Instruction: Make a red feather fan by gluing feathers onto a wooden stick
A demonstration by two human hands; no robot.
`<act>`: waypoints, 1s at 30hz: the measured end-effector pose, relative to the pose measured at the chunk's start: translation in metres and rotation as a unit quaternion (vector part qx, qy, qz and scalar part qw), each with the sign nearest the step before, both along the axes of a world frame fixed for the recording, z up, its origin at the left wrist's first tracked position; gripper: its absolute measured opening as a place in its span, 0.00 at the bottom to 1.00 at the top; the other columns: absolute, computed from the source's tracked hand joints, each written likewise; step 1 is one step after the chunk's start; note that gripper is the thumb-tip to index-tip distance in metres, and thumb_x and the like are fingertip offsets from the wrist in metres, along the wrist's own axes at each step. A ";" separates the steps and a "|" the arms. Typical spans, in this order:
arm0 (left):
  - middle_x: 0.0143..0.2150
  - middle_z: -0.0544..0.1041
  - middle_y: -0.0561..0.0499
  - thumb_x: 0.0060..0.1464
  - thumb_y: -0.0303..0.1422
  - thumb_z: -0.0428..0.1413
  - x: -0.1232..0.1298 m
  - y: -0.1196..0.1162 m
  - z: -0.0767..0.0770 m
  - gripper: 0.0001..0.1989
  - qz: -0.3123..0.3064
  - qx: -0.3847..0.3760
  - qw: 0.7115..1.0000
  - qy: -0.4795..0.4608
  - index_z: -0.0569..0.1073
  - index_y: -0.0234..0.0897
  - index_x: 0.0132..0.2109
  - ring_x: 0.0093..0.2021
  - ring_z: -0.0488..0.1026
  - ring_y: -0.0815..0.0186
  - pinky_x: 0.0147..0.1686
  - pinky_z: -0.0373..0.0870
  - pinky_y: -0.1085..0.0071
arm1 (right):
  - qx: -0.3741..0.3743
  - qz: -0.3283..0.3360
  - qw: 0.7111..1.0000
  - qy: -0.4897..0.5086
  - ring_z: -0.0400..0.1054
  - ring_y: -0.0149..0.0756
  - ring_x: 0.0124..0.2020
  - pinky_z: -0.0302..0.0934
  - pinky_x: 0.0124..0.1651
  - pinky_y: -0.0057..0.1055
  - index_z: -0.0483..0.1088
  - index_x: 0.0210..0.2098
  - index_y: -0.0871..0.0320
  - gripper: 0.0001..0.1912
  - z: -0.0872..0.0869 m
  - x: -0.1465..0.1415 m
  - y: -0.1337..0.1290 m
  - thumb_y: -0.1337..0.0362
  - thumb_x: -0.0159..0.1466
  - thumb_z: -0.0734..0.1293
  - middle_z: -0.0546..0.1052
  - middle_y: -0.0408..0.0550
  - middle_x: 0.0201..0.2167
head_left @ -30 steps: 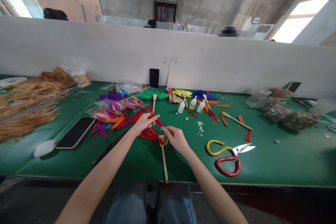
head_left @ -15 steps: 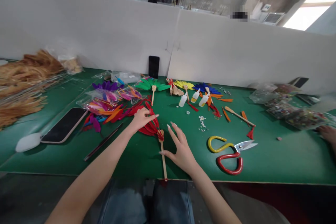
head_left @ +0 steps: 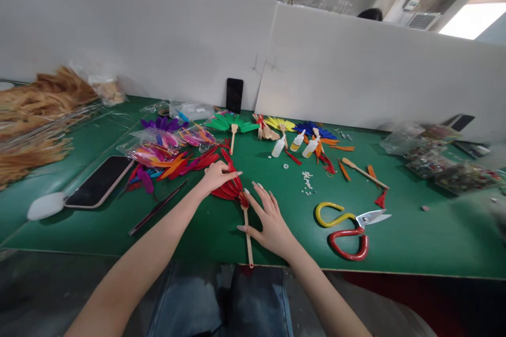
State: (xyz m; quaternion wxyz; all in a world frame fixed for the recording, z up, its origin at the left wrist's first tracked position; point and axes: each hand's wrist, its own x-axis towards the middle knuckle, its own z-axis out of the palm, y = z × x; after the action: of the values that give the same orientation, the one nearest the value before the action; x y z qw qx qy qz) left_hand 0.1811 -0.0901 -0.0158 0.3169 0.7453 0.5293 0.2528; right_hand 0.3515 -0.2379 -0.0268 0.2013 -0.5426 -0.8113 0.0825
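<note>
While left hand (head_left: 216, 176) touches red feathers (head_left: 228, 189), right hand (head_left: 272, 222) overlaps handle (head_left: 249, 248).

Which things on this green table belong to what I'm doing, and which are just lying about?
Seemingly in the job:
red feathers at the left hand
slim pale wooden handle at the right hand

Seemingly just lying about:
upright black phone
flat, black-screened phone
smooth white oval object

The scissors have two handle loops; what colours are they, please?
One yellow loop, one red loop; head view.
</note>
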 end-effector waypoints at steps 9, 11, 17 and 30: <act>0.25 0.68 0.52 0.41 0.54 0.56 0.000 0.002 -0.003 0.24 -0.006 -0.004 1.000 0.022 0.68 0.36 0.18 0.32 0.68 0.62 0.32 0.61 0.69 | 0.002 -0.003 1.000 -0.017 0.33 0.45 0.66 0.39 0.63 0.50 0.40 0.65 0.53 0.37 0.001 -0.001 0.000 0.48 0.63 0.58 0.41 0.51 0.66; 0.26 0.68 0.52 0.42 0.53 0.56 -0.001 0.002 -0.003 0.23 -0.008 0.004 0.999 0.032 0.69 0.36 0.18 0.33 0.68 0.61 0.33 0.61 0.69 | 0.001 0.000 1.000 -0.022 0.33 0.45 0.66 0.39 0.63 0.50 0.40 0.65 0.53 0.37 0.001 -0.001 0.000 0.49 0.63 0.57 0.41 0.51 0.66; 0.29 0.70 0.51 0.41 0.49 0.59 0.000 0.003 -0.006 0.20 0.001 0.016 0.998 0.069 0.71 0.37 0.19 0.36 0.68 0.59 0.38 0.60 0.64 | -0.006 0.003 0.999 -0.035 0.32 0.45 0.66 0.39 0.63 0.50 0.42 0.65 0.53 0.35 0.001 -0.001 -0.001 0.49 0.63 0.57 0.41 0.50 0.66; 0.36 0.76 0.47 0.56 0.41 0.46 -0.022 0.019 0.004 0.17 0.097 0.077 0.992 -0.022 0.76 0.35 0.38 0.40 0.70 0.60 0.39 0.64 0.68 | -0.011 0.013 1.000 -0.022 0.34 0.44 0.66 0.40 0.64 0.48 0.44 0.64 0.54 0.34 0.003 -0.002 0.000 0.50 0.64 0.57 0.43 0.50 0.66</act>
State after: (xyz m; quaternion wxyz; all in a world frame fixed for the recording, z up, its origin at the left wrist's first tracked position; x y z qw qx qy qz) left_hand 0.1590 -0.0714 -0.0115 0.2442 0.7067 0.5712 0.3386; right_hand 0.3498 -0.2377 -0.0241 0.1767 -0.5357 -0.8216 0.0824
